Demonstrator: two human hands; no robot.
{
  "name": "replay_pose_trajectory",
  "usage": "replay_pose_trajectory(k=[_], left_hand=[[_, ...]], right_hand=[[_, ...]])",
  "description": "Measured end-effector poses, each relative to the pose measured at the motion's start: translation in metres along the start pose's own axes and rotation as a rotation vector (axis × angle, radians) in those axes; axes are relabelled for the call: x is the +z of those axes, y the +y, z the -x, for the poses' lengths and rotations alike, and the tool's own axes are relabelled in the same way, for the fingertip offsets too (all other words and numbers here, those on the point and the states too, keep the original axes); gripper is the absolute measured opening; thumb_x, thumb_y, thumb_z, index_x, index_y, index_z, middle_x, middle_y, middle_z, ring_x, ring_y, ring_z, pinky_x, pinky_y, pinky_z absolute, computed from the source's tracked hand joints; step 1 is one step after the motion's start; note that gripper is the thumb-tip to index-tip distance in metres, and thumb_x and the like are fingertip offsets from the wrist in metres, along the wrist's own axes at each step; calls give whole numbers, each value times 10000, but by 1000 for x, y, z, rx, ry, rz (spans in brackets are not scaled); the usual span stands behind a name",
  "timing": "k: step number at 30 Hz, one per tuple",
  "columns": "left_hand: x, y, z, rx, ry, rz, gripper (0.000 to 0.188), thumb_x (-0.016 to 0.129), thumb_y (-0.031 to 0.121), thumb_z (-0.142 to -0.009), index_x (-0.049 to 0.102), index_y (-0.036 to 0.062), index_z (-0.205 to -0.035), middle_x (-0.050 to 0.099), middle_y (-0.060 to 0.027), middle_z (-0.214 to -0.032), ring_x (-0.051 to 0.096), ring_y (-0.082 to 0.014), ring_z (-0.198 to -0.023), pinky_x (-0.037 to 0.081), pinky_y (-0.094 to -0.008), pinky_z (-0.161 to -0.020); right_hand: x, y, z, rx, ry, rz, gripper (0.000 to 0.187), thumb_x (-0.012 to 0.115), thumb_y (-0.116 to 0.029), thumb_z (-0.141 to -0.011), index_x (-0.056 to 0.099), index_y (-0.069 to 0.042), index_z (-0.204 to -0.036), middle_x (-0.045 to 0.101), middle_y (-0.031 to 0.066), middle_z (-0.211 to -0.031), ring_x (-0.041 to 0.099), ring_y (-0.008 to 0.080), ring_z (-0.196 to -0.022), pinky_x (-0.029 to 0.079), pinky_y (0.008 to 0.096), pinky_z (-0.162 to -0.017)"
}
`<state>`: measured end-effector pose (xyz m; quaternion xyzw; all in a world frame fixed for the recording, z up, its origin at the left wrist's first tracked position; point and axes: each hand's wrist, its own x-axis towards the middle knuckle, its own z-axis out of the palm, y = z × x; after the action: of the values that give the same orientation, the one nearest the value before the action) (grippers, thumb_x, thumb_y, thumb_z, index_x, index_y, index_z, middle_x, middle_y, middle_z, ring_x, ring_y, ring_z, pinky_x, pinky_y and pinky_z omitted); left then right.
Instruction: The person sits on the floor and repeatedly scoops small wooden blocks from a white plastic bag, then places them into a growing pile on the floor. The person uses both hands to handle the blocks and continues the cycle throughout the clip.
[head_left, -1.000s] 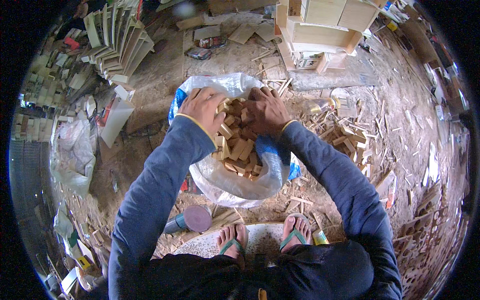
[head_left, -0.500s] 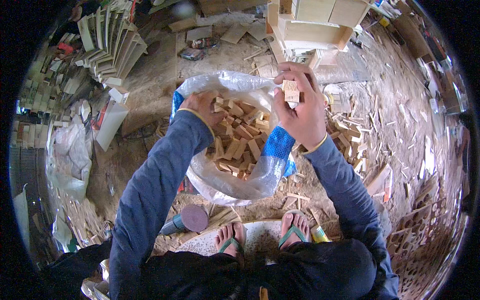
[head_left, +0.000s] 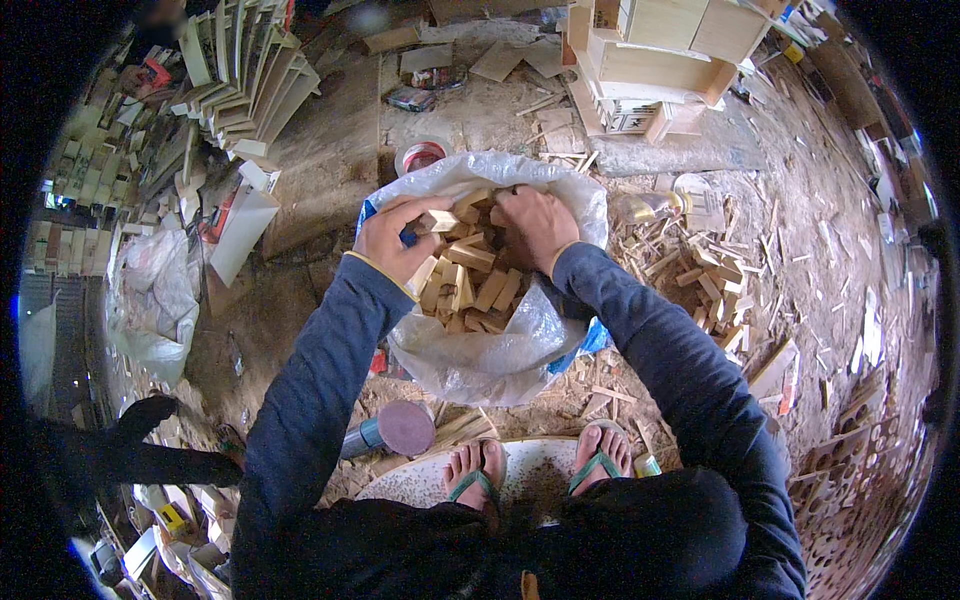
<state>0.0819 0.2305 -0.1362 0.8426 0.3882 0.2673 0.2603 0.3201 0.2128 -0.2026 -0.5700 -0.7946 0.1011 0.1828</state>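
Observation:
A translucent white plastic sack with blue patches [head_left: 480, 358] stands open in front of me, holding many small cut wood blocks [head_left: 492, 290]. At its left side my left hand [head_left: 392, 240] pinches a pale wood block [head_left: 437, 220] between thumb and fingers, just above the pile. My right hand [head_left: 543, 228] reaches inside the sack's right side, back of the hand up. Its fingers curl down among the blocks, and their tips are hidden, so what they hold does not show.
More blocks and offcuts [head_left: 715, 285] lie heaped right of the sack. A wooden cabinet [head_left: 655, 65] stands far right; stacked thin boards [head_left: 250, 85] lean far left. A round-ended cylinder [head_left: 405, 428] lies near my sandalled feet, which rest on a speckled board [head_left: 420, 482].
My right hand has gone from above the sack's right rim, where it held a block, down into the sack. My left hand has lifted slightly and now shows a block in its fingers.

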Motion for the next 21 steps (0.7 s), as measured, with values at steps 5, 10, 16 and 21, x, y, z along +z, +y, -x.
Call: replay_pose_trajectory(k=[5,10,16,21], left_hand=[[10,-4,-3,-137,-39,44,408,693,126,-829,654,71,-1231,689,-150,-1148,659,-279,-1071,491,-346,-963],[17,-2,-19,-166,-98,-55,441,695,211,-873,619,47,-1275,675,-175,-1212,635,-292,-1151,465,-366,-1013],[8,18,-19,-98,-55,-85,394,676,212,-910,627,25,-1253,644,-175,-1257,592,-299,-1202,435,-371,-1038],[-19,55,-23,128,50,150,326,638,146,-945,612,6,-1239,664,-105,-1164,630,-202,-1039,488,-334,-942]], right_hand=[[2,0,-4,30,189,-106,174,499,-96,-927,585,-71,-1077,668,237,-979,682,375,-943,556,482,-768],[6,3,-8,121,43,-284,395,533,-74,-899,545,-133,-1289,670,220,-1121,652,403,-1031,525,454,-887],[-25,-6,-4,-192,181,-502,652,688,-106,-833,464,-156,-1443,667,165,-1218,677,337,-1068,524,384,-933],[-78,-35,27,-84,261,-849,613,672,4,-773,553,-74,-1370,640,154,-1244,644,236,-1112,489,346,-972]])
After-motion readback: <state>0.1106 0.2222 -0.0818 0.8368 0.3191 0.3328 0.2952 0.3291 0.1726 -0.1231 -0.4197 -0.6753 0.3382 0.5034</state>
